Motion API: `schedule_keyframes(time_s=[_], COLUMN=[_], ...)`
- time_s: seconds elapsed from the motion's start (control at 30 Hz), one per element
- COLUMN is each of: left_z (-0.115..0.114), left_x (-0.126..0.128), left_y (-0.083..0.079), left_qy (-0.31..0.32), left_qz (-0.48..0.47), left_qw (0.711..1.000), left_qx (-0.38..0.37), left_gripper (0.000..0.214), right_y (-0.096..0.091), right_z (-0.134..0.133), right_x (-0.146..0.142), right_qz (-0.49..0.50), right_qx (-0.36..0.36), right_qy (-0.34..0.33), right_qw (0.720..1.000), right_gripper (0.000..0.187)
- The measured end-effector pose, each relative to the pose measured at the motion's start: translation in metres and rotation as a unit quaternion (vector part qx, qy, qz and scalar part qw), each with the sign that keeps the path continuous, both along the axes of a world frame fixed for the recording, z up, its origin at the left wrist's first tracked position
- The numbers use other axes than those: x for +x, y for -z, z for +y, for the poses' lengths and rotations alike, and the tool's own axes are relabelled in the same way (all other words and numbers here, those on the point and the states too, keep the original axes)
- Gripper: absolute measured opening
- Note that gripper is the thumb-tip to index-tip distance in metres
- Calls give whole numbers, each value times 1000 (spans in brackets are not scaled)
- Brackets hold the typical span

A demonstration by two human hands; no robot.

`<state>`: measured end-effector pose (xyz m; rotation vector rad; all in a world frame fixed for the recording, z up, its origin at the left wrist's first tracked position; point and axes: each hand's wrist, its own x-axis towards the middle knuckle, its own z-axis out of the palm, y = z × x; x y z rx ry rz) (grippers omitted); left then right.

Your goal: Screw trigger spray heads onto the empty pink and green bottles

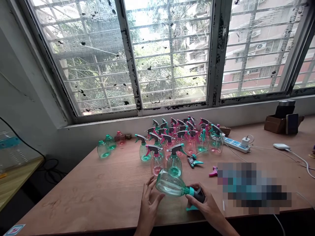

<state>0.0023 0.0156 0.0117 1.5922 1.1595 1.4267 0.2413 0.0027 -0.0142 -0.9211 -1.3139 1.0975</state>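
Observation:
A clear green spray bottle (169,184) is tilted onto its side above the table's front part, its base to the left. My right hand (205,203) is closed round its black and teal spray head (197,194), with the teal trigger pointing down. At the base end, my left hand (150,200) is cupped, fingertips and thumb against the bottle's edge. Just behind stand an upright green bottle with a teal trigger (175,165) and a pink bottle with a pink trigger (157,164). Several more assembled pink and green spray bottles (190,144) crowd behind them.
Two green bottles (103,150) and a pink one (119,138) without heads stand at the left. A loose teal spray head (194,161) lies by the group. A pink-triggered piece (213,171) borders a blurred patch at right. A power strip (236,145) and cables lie behind.

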Motion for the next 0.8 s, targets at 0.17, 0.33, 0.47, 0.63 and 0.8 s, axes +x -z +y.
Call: schedule_keyframes(time_s=[0.17, 0.33, 0.47, 0.63, 0.8], left_z=[0, -6, -4, 3, 0], left_x=[1, 3, 0, -4, -2], left_y=[2, 0, -2, 0, -1], left_qy=[20, 32, 20, 26, 13], left_qz=[33, -3, -16, -10, 18], left_qw=[999, 999, 998, 999, 1000], left_qx=[16, -20, -55, -30, 6], left_gripper=[62, 52, 38, 39, 43], right_y=[2, 10, 9, 2, 4], right_z=[1, 3, 2, 2, 8], right_x=[0, 1, 1, 1, 3], right_qz=[-3, -31, -49, -13, 38], right_qx=[2, 17, 29, 6, -31], right_qy=[-5, -17, -13, -19, -2], right_qw=[1000, 999, 998, 1000, 999], right_gripper=[30, 32, 32, 32, 38])
